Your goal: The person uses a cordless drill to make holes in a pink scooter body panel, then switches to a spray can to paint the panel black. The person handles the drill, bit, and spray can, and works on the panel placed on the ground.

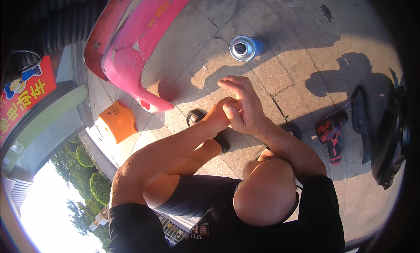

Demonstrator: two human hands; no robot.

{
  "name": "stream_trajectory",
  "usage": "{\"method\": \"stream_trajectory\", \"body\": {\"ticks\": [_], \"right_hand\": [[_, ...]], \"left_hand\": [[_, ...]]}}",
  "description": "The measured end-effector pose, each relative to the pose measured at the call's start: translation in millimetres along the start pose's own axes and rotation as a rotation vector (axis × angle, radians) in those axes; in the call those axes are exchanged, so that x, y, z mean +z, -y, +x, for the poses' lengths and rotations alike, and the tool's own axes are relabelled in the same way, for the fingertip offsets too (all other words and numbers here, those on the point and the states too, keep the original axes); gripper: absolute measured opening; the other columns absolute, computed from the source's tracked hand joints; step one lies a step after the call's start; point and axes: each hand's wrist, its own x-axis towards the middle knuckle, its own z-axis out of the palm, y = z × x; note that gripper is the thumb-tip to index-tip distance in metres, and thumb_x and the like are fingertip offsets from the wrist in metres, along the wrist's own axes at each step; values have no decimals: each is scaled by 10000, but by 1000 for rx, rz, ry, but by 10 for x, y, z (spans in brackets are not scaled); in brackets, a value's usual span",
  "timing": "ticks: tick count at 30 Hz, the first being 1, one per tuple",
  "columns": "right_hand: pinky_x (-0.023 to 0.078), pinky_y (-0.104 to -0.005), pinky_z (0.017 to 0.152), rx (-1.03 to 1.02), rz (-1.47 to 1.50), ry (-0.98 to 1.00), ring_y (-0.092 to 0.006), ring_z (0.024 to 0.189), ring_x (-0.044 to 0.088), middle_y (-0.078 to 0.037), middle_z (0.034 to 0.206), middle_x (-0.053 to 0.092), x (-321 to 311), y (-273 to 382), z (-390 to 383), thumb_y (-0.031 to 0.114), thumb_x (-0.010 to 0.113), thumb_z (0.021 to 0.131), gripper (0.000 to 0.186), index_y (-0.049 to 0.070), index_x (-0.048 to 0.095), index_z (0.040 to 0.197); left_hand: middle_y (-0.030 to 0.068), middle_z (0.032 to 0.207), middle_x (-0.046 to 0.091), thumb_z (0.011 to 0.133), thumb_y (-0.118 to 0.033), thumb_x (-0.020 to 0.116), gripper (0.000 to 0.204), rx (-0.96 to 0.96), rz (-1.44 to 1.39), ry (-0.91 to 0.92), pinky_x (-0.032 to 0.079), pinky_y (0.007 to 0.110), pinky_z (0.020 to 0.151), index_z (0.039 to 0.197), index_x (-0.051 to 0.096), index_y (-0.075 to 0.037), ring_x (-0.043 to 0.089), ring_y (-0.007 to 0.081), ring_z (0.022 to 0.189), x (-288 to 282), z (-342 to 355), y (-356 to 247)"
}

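Over the paving stones (273, 75), the two hands meet, with both elbows bent. The left hand (220, 116) is curled up with its fingertips hidden, so I cannot tell if it holds something small. The right hand (246, 105) touches it, half open, its fingers a bit bent and its thumb out by the left hand. Just past them, a blue and silver can (243, 48) stands upright on the ground. A big pink panel (131, 62) and an orange stool (116, 123) are to the left. A red and black drill (331, 137) lies to the right.
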Motion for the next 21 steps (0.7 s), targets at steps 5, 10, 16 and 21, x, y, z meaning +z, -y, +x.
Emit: {"method": "stream_trajectory", "body": {"ticks": [5, 10, 16, 21], "right_hand": [[442, -419, 942, -45, -341, -166, -337, 1064, 558, -163, 1181, 575, -306, -421, -22, 123, 652, 875, 353, 31, 586, 1208], [426, -468, 1015, -1, -575, -145, -373, 1226, 471, -199, 1360, 437, -512, -815, 68, 195, 887, 668, 925, 69, 356, 1416], [460, -454, 1022, 183, -499, -80, -375, 1202, 556, -209, 1292, 565, -243, -939, 428, 219, 903, 650, 888, 54, 425, 1381], [513, -422, 968, 263, -66, -527, -325, 1131, 636, -167, 1188, 650, -670, -488, 660, 221, 893, 666, 703, 40, 547, 1251]], "left_hand": [[94, 1158, 604, 974, -250, 603, 388, -197, 10, 300, 510, 311, 855, 1294, 539, -41, 636, 175, 968, 96, -313, -136], [136, 1192, 603, 942, -280, 642, 453, 185, 769, 453, 509, 365, 882, 1301, 527, -30, 626, 246, 1051, -357, -780, -190], [169, 1206, 595, 896, -281, 668, 458, 418, 1033, 397, 493, 416, 919, 1260, 544, -34, 595, 323, 1105, -873, -838, 62], [186, 1193, 601, 877, -264, 668, 465, 582, 946, 496, 476, 424, 941, 1257, 553, -22, 582, 349, 1105, -1085, -547, 412]]}}
